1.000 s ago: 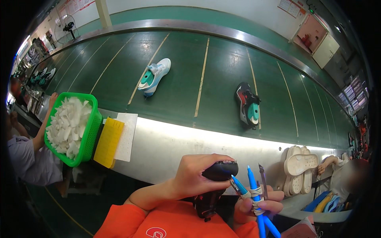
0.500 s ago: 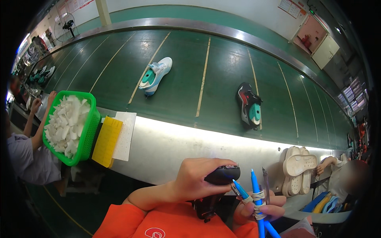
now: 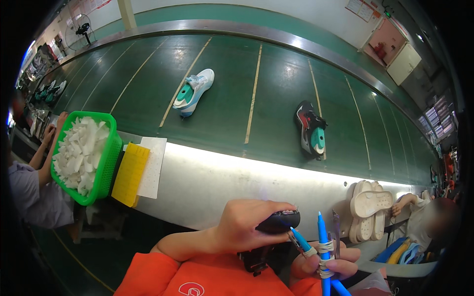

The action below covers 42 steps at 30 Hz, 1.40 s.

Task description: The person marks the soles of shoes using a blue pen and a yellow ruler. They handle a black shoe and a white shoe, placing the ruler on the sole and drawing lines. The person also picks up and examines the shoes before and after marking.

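In front of my orange shirt, my left hand (image 3: 242, 223) is closed around a dark shoe (image 3: 279, 222), its rounded black end pointing right. Part of that shoe is hidden behind the hand, and a dark strap-like portion hangs below. Just to its right, my right hand (image 3: 345, 266) grips a bundle of blue marker pens (image 3: 324, 236) bound with pale rubber bands. One pen of the bundle leans its tip toward the shoe; another points upward. A thin, dark pen-like tool (image 3: 336, 232) also stands among those fingers.
A green conveyor belt (image 3: 227, 118) carries a white-blue shoe (image 3: 197, 91) and a black-red shoe (image 3: 311, 130). On the metal ledge (image 3: 207, 182) are a green basket (image 3: 106, 167) of white scraps, yellow cards (image 3: 131, 175) and beige soles (image 3: 371, 204). Co-workers sit at both sides.
My right hand with the pens has shifted slightly to the right. My left hand keeps hold of the shoe, nearly unmoved.
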Available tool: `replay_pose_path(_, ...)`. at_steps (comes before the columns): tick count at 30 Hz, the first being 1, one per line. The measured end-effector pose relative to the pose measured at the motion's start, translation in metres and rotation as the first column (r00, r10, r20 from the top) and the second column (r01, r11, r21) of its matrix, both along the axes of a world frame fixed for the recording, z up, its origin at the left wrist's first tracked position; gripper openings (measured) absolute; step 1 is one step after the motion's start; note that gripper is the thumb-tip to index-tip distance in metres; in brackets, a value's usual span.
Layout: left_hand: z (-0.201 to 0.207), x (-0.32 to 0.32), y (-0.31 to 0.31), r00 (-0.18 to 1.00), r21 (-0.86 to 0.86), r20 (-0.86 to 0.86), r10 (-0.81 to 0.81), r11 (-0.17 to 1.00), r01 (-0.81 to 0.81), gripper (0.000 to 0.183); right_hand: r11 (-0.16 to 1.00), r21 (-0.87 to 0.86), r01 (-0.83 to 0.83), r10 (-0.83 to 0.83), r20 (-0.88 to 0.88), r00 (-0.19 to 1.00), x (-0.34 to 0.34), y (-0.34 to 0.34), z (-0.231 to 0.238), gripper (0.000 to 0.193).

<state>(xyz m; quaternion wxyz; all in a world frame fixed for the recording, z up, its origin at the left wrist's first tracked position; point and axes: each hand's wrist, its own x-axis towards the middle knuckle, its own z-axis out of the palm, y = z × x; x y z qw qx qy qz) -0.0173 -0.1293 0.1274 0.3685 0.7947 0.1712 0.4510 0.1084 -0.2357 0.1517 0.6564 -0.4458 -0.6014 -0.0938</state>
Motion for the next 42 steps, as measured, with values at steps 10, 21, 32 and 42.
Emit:
replay_pose_path(10, 0.003, 0.005, -0.009, 0.997, 0.128, 0.040, 0.064, 0.989, -0.069, 0.045, 0.751, 0.129, 0.648, -0.659, 0.078, 0.748, -0.008, 0.011, -0.001, 0.033)
replay_pose_path(21, 0.007, 0.004, -0.009, 0.998, 0.176, 0.045, 0.035, 0.984, -0.043, 0.045, 0.816, 0.032, 0.578, -0.567, -0.151, 0.810, -0.015, 0.013, -0.004, 0.036)
replay_pose_path(32, 0.006, 0.006, -0.013, 0.998, 0.186, 0.043, 0.038, 0.981, -0.046, 0.041, 0.738, 0.021, 0.674, -0.671, -0.075, 0.737, -0.012, 0.011, 0.014, 0.032)
replay_pose_path(42, -0.003, 0.006, 0.034, 0.981, -0.098, 0.011, 0.191, 0.977, -0.189, 0.038, 0.991, -0.126, -0.040, -0.041, -0.582, 0.812, 0.038, -0.016, -0.040, 0.034)
